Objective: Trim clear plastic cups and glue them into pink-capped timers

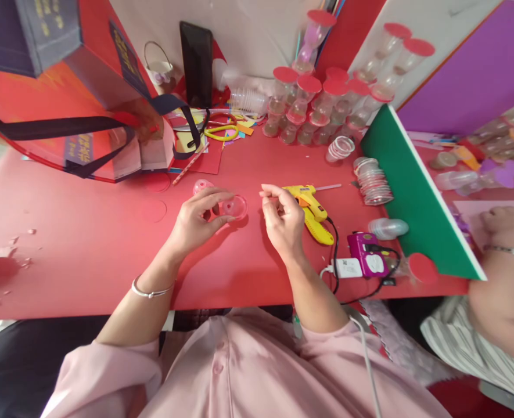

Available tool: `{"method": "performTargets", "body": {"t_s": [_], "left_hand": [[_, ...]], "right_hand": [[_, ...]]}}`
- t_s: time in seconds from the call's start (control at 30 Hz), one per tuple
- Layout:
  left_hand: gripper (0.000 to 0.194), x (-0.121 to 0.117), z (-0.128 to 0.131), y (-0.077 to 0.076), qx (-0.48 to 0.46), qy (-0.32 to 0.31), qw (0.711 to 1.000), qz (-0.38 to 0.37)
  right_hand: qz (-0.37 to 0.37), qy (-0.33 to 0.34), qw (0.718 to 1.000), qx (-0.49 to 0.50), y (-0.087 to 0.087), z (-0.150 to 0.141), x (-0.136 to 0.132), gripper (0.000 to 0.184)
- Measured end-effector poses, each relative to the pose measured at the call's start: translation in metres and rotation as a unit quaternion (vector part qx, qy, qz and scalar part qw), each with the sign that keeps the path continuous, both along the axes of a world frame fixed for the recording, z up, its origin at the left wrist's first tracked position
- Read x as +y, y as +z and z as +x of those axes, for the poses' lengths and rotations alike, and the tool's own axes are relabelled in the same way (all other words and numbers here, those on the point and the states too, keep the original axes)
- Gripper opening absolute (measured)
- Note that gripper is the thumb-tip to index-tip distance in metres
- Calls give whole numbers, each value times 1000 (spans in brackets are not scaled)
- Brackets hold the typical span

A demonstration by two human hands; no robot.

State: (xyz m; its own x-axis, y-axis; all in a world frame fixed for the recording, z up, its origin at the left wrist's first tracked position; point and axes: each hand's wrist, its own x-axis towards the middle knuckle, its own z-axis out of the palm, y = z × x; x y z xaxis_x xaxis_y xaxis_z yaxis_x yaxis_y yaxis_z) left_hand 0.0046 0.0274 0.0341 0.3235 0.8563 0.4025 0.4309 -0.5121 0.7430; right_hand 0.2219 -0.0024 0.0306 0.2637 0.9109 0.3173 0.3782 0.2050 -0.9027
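My left hand point(198, 217) is closed round a small clear plastic cup point(238, 208), its round face tilted up toward me. A second clear plastic piece point(201, 185) shows just behind the left fingers, standing on the red table. To the right, my right hand point(285, 223) is held a little apart from the cup with thumb and fingers pinched together; whatever is between them, if anything, is too small to make out. Just beyond the right hand lies a yellow glue gun point(311, 203) with a glue stick poking out of its back end.
Hourglass-shaped cup pairs with red discs point(298, 110) stand at the back. Cup stacks point(373, 181) line a green divider point(417, 191). A purple power adapter point(369, 254) with cables sits front right. A red bag point(108, 87), scissors point(222, 129) and phone point(196, 64) occupy the back left. Another person's arm point(507, 244) is beyond the divider.
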Motion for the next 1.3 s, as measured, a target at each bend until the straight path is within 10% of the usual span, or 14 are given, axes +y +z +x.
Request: {"method": "performTargets", "body": {"t_s": [0.33,0.7,0.97,1.3], "left_hand": [[38,-4,1,9,-43,40,998,-13],[30,-4,0,-12,121,-19,992,15],[45,-4,1,-15,203,15,979,13],[40,-5,-5,-5,163,-45,985,34]], "right_hand": [[-86,44,992,77,4,-4,0,26],[-20,46,994,-93,1,-4,-3,25],[25,147,904,-400,-3,-7,-14,36],[-36,189,847,-496,5,-6,-14,37]]}}
